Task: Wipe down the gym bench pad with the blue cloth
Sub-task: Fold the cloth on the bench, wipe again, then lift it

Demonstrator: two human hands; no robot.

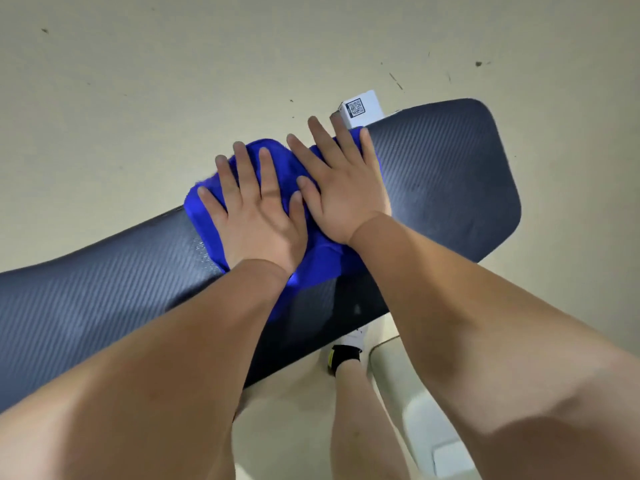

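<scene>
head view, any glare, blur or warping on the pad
Head view: wide-angle warp bows the pad into an arc; head view: soft even light, a pale sheen on the pad beside the right hand, shadows darkening it below the cloth; head view: mostly sharp, slight smear at the cloth's left edge.

A rumpled blue cloth [322, 261] lies spread across the dark, ribbed gym bench pad [450, 174], lapping over its far edge.
</scene>
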